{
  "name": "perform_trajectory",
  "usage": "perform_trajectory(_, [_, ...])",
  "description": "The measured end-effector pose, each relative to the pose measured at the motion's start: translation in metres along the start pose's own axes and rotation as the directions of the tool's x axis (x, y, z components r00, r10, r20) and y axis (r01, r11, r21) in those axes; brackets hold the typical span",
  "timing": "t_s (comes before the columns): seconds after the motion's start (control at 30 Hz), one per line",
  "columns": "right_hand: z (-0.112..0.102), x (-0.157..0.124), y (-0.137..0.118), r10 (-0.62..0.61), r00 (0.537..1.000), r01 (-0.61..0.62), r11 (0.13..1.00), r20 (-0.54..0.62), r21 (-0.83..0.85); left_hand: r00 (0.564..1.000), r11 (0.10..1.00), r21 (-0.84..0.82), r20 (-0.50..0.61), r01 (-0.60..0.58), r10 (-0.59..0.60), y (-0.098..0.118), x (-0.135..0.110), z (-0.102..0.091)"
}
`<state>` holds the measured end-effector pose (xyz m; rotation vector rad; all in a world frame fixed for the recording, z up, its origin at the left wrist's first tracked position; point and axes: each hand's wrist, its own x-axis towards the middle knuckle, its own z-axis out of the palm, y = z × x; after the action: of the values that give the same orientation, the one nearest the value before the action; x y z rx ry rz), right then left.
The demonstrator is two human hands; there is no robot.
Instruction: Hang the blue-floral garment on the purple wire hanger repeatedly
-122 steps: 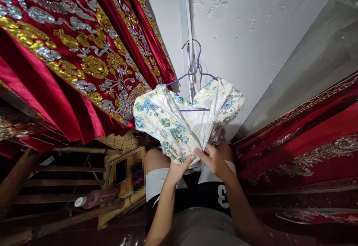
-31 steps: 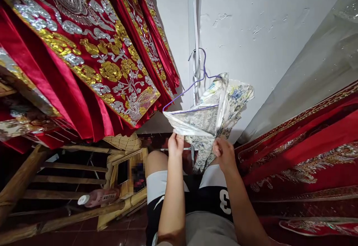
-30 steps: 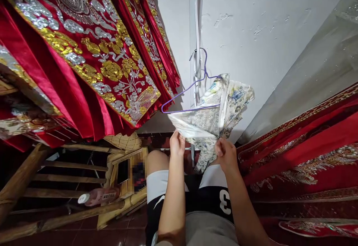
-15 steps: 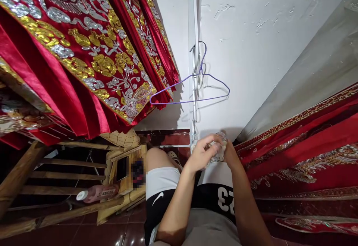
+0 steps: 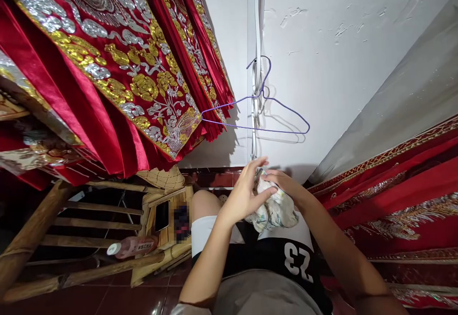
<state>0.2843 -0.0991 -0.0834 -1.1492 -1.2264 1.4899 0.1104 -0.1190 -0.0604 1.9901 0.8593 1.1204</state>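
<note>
Left fingers [image 5: 253,171] spread against the crumpled floral garment [image 5: 282,211], right fingers [image 5: 277,176] gripping it.

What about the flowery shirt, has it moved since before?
Yes. The flowery shirt has come off the purple hanger and moved down, bunched up below it.

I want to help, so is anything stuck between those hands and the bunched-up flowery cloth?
Nothing that shows. The right hand is on the cloth, and the left hand is beside it, thumb over it. The purple hanger hangs farther forward, apart from both hands.
</note>
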Motion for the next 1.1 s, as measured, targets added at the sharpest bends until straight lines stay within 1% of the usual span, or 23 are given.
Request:
perform_trajectory(0.03, [0.003, 0.000, -0.008, 0.077, 0.997, -0.077, 0.996, 0.019, 0.034, 0.999, 0.999, -0.002, 0.000, 0.032, -0.032, -0.010, 0.002, -0.005])
perform_trajectory(0.07, [0.005, 0.000, -0.016, 0.156, 0.987, -0.159, 0.984, 0.048, 0.076, 0.998, 0.998, -0.021, 0.048, 0.051, -0.050, -0.020, 0.005, -0.010])
perform_trajectory(0.13, [0.006, -0.003, -0.028, 0.262, 0.958, -0.277, 0.949, 0.116, 0.147, 0.972, 0.995, -0.068, 0.228, 0.072, -0.054, -0.040, 0.009, -0.019])
perform_trajectory(0.2, [0.004, -0.008, -0.038, 0.291, 0.944, -0.314, 0.937, 0.159, 0.150, 0.913, 0.995, -0.049, 0.403, 0.087, -0.060, -0.054, 0.009, -0.030])
perform_trajectory(0.23, [0.002, -0.011, -0.042, 0.303, 0.932, -0.331, 0.935, 0.199, 0.124, 0.881, 0.996, -0.005, 0.467, 0.088, -0.075, -0.059, 0.008, -0.035])
perform_trajectory(0.3, [-0.003, -0.017, -0.050, 0.307, 0.899, -0.323, 0.947, 0.312, -0.001, 0.831, 0.989, 0.122, 0.538, 0.086, -0.138, -0.062, 0.003, -0.048])
perform_trajectory(0.33, [-0.006, -0.018, -0.053, 0.276, 0.896, -0.262, 0.961, 0.349, -0.086, 0.821, 0.978, 0.188, 0.543, 0.085, -0.176, -0.062, 0.000, -0.055])
perform_trajectory(0.37, [-0.008, -0.018, -0.057, 0.210, 0.914, -0.157, 0.972, 0.346, -0.173, 0.824, 0.964, 0.253, 0.526, 0.082, -0.208, -0.060, -0.004, -0.063])
perform_trajectory(0.4, [-0.011, -0.017, -0.060, 0.105, 0.949, -0.025, 0.965, 0.297, -0.262, 0.840, 0.947, 0.313, 0.493, 0.074, -0.229, -0.058, -0.007, -0.071])
perform_trajectory(0.43, [-0.014, -0.012, -0.062, -0.040, 0.978, 0.111, 0.930, 0.204, -0.351, 0.859, 0.930, 0.362, 0.455, 0.062, -0.234, -0.056, -0.010, -0.079])
perform_trajectory(0.47, [-0.018, -0.005, -0.064, -0.207, 0.974, 0.226, 0.875, 0.092, -0.428, 0.877, 0.917, 0.397, 0.423, 0.048, -0.229, -0.053, -0.013, -0.087])
perform_trajectory(0.5, [-0.021, 0.004, -0.065, -0.350, 0.937, 0.306, 0.819, 0.000, -0.486, 0.889, 0.910, 0.413, 0.401, 0.038, -0.219, -0.049, -0.016, -0.094])
perform_trajectory(0.53, [-0.025, 0.016, -0.065, -0.443, 0.894, 0.354, 0.782, -0.059, -0.514, 0.898, 0.911, 0.410, 0.384, 0.041, -0.214, -0.043, -0.019, -0.101])
perform_trajectory(0.57, [-0.029, 0.030, -0.064, -0.493, 0.866, 0.384, 0.768, -0.090, -0.512, 0.907, 0.917, 0.393, 0.363, 0.061, -0.215, -0.037, -0.022, -0.106])
perform_trajectory(0.6, [-0.033, 0.045, -0.062, -0.507, 0.857, 0.403, 0.770, -0.093, -0.494, 0.917, 0.925, 0.369, 0.330, 0.093, -0.224, -0.029, -0.024, -0.111])
perform_trajectory(0.7, [-0.037, 0.088, -0.052, -0.491, 0.868, 0.408, 0.788, -0.071, -0.461, 0.945, 0.935, 0.309, 0.217, 0.171, -0.245, -0.005, -0.031, -0.118])
perform_trajectory(0.77, [-0.034, 0.111, -0.042, -0.477, 0.878, 0.405, 0.793, -0.049, -0.456, 0.945, 0.927, 0.335, 0.211, 0.168, -0.248, 0.007, -0.033, -0.118])
perform_trajectory(0.83, [-0.031, 0.123, -0.034, -0.445, 0.895, 0.394, 0.807, -0.015, -0.440, 0.936, 0.903, 0.409, 0.247, 0.133, -0.249, 0.013, -0.032, -0.117])
perform_trajectory(0.9, [-0.031, 0.125, -0.028, -0.428, 0.904, 0.383, 0.817, -0.008, -0.431, 0.927, 0.852, 0.516, 0.269, 0.090, -0.261, 0.014, -0.030, -0.119])
perform_trajectory(0.93, [-0.032, 0.123, -0.027, -0.434, 0.901, 0.386, 0.814, -0.014, -0.434, 0.926, 0.809, 0.584, 0.265, 0.068, -0.269, 0.013, -0.029, -0.121])
perform_trajectory(1.03, [-0.044, 0.103, -0.027, -0.471, 0.881, 0.399, 0.797, -0.053, -0.454, 0.927, 0.607, 0.795, 0.224, 0.006, -0.302, 0.005, -0.021, -0.131])
perform_trajectory(1.07, [-0.049, 0.093, -0.028, -0.476, 0.877, 0.397, 0.790, -0.060, -0.467, 0.921, 0.539, 0.842, 0.215, -0.006, -0.326, 0.002, -0.018, -0.135])
perform_trajectory(1.1, [-0.053, 0.082, -0.030, -0.475, 0.878, 0.389, 0.784, -0.063, -0.483, 0.910, 0.493, 0.870, 0.213, -0.011, -0.356, -0.002, -0.014, -0.139])
